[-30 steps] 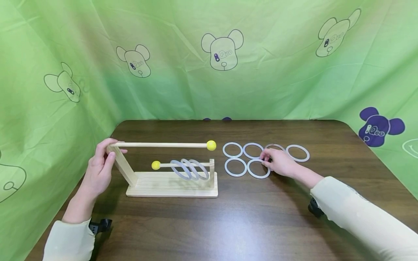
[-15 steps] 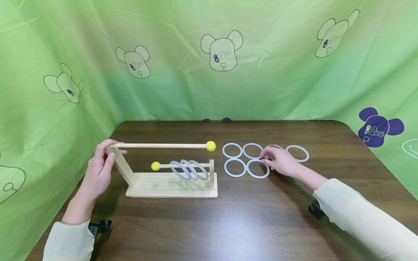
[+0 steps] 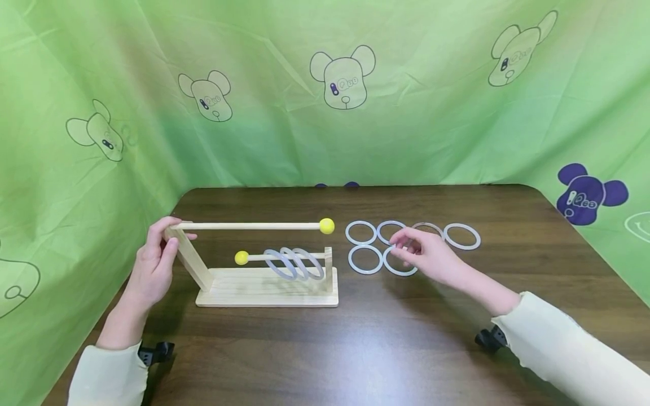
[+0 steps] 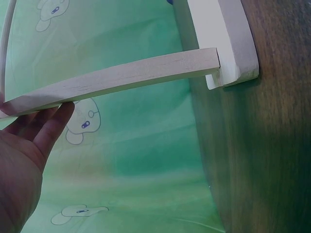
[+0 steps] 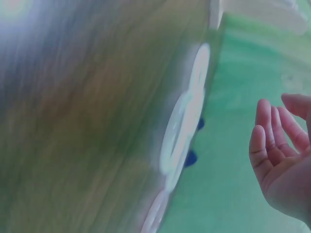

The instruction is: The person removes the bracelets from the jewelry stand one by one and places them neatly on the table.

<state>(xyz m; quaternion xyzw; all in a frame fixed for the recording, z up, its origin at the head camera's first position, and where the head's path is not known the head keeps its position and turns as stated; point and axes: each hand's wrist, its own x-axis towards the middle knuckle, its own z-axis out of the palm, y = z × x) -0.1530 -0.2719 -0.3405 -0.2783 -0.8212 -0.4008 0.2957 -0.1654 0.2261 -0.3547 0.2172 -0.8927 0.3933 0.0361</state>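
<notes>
Currently, the wooden ring stand point(image 3: 244, 279) is upright, just right of the left-hand fingers point(image 4: 57, 127). Those fingers are bent around the top of its tall slanted post point(image 3: 194, 260), thumb on the near side: a hold on the stand by the left hand point(image 3: 154, 264).

Upper rod point(image 3: 249, 226) runs rightward from beside that grip to a yellow ball point(image 3: 326, 226). Below it, a shorter rod point(image 3: 256, 257) bears three pale rings point(image 3: 290, 277), tilted and overlapping; its own yellow ball point(image 3: 241, 257) faces the left-hand fingers.

Right hand point(image 3: 431, 256): fingers loosely bent, empty, a moderate gap between thumb and fingertips in the right wrist view. It hovers above the tabletop point(image 3: 304, 349), apart from the loose rings point(image 3: 365, 273).

Six of these lie flat: four in a back row, two in front. Relative to the right-hand fingers, the nearest front ring is partly hidden beneath them, others sit to their left and beyond, and one lies farther right.

Outward: pale sleeves point(image 3: 574, 344), black wrist devices point(image 3: 491, 339), green curtain point(image 3: 274, 135) with bear-head prints behind everything.
</notes>
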